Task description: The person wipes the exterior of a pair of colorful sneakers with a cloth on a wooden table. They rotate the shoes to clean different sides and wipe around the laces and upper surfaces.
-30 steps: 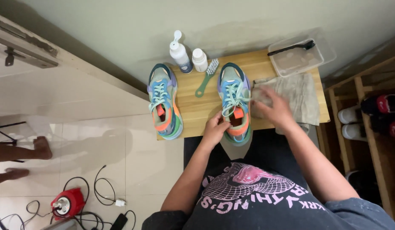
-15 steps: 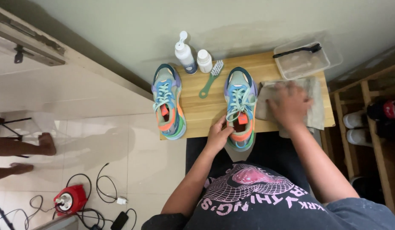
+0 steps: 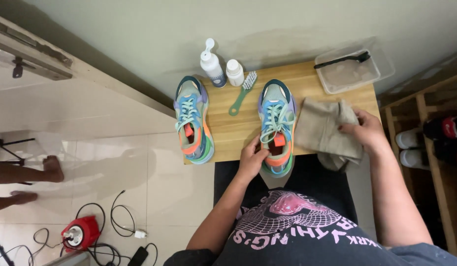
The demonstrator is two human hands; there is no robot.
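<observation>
The pastel sneaker (image 3: pixel 277 129) overhangs the wooden table (image 3: pixel 238 125)'s near edge, gripped at the heel by the left hand (image 3: pixel 252 158); the right hand (image 3: pixel 365 130) clutches a beige cloth (image 3: pixel 321 129).

Both bare forearms reach forward from the torso toward the desk (image 3: pixel 238 128), which serves as landmark; the left hand (image 3: pixel 251 158) sits at the desk's near edge, about its middle, palm down, fingers curled and pressed together in a grip, wrist slightly bent; the right hand (image 3: pixel 365 132) lies over the desk's right near corner, knuckles up, fingers folded in a pinching hold, thumb tucked; the two hands stay well apart.
</observation>
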